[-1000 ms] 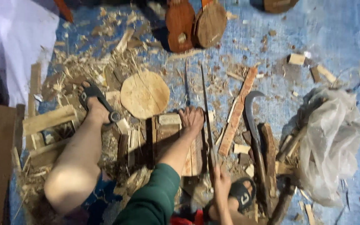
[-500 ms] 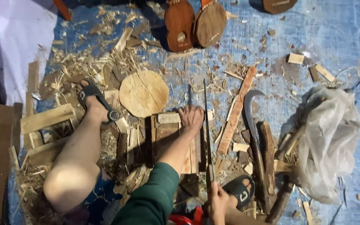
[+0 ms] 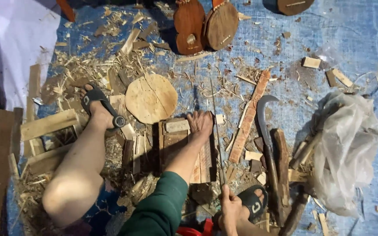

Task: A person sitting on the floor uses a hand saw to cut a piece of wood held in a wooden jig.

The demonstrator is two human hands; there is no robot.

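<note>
Down on the blue tarp (image 3: 351,39), the left hand (image 3: 200,123) presses flat, fingers spread, on a wooden block (image 3: 178,144). At its five o'clock, the right hand (image 3: 230,209) is closed around a thin saw blade (image 3: 216,131). A crumpled plastic bag (image 3: 346,148) lies at three o'clock, contents unclear.

Left hand (image 3: 200,123) pressed flat, arm extended; right hand (image 3: 231,209) fisted.

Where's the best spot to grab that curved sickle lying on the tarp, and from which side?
Probably the sickle by its straight dark handle, nearest the sandalled foot. Come from above on its left; a wood stick crowds the right, and the hooked blade points away.
</note>
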